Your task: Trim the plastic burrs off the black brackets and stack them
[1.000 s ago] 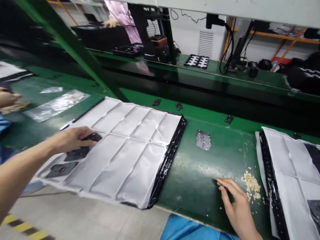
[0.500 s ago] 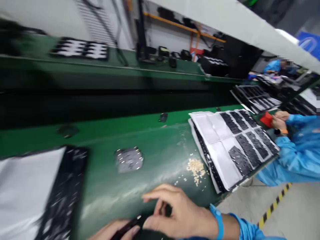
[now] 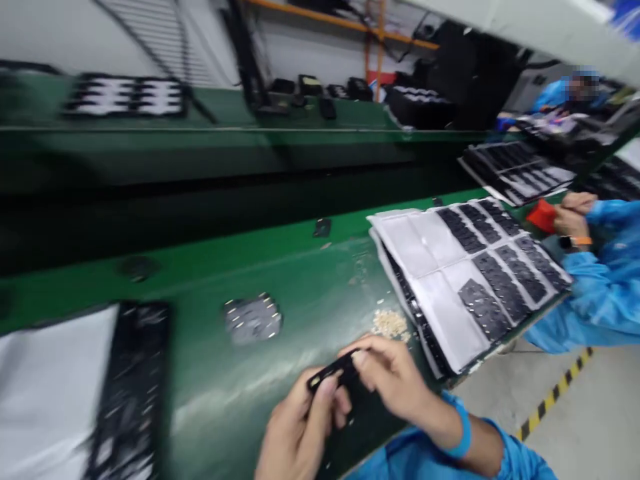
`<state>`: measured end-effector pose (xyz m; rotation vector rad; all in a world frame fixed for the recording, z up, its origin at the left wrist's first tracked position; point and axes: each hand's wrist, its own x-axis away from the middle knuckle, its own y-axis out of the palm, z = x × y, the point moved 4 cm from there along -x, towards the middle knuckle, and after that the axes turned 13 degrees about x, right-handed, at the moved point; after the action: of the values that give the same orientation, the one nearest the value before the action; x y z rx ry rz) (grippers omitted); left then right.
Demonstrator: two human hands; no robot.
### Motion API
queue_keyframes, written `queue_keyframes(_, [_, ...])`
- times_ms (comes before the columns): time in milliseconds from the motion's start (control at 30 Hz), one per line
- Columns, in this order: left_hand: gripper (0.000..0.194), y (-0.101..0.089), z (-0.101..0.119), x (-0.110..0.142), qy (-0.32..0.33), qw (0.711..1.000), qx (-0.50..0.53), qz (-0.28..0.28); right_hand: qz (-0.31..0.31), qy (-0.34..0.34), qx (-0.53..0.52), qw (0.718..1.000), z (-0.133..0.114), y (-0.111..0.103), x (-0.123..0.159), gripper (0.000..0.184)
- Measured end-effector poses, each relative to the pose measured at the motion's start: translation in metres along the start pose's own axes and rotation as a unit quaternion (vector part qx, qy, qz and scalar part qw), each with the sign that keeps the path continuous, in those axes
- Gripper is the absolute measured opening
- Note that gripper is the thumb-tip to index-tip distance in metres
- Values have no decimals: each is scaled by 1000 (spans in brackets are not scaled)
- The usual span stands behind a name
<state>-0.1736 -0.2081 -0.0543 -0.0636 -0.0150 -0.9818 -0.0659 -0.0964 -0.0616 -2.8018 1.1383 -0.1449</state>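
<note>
The left hand [image 3: 303, 423] and right hand [image 3: 395, 380] grip a black part [image 3: 332, 370] between their fingers over the desk [image 3: 215, 393], pale bits [image 3: 390, 325] at its two o'clock. A slack pinch might let it drop.

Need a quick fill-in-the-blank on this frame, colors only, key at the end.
1. The small part held by the left hand and right hand is ____.
2. The wristband on the right wrist is ____.
3. The table under the pale bits is ____.
4. The item at the co-worker's hands is ____.

Missing words: black; blue; green; red.
</note>
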Motion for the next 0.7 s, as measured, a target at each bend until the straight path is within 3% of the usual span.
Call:
queue_keyframes(133, [34,8,3,-1,18,999,28,-13,-17,22,-27,999,2,-8,-3,28])
queue_keyframes(333, [18,3,3,3,81,997,-2,-3,-12,-9,-21,1000,-4,-1,-9,25])
queue_keyframes(533, [17,2,2,2,125,991,-44,15,25,-12,-12,1000,-2,6,-13,25])
queue_keyframes(700, [20,0,-3,3,106,994,-33,17,42,-29,4,999,-3,10,-13,24])
